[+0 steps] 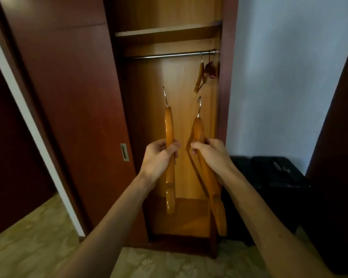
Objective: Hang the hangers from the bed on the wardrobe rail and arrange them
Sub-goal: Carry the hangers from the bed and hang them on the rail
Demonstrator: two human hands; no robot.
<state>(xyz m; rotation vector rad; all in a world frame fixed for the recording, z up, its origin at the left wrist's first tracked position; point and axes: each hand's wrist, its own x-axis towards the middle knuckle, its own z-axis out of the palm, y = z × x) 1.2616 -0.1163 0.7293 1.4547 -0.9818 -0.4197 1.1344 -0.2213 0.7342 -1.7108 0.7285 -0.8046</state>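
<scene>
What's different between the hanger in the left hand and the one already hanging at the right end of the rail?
The left-hand hanger is gripped by the left hand, its hook in open air below the rail; the hung hanger hooks over the rail, untouched. The held one looks larger, being nearer the camera. Both are orange-brown wood with metal hooks.

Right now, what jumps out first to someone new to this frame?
Two wooden hangers held upright at centre, hooks up: one in the left hand, one in the right hand. Behind them stands the open wardrobe, its metal rail bare except for a hanging hanger at the far right end. A black suitcase sits low right.
</scene>
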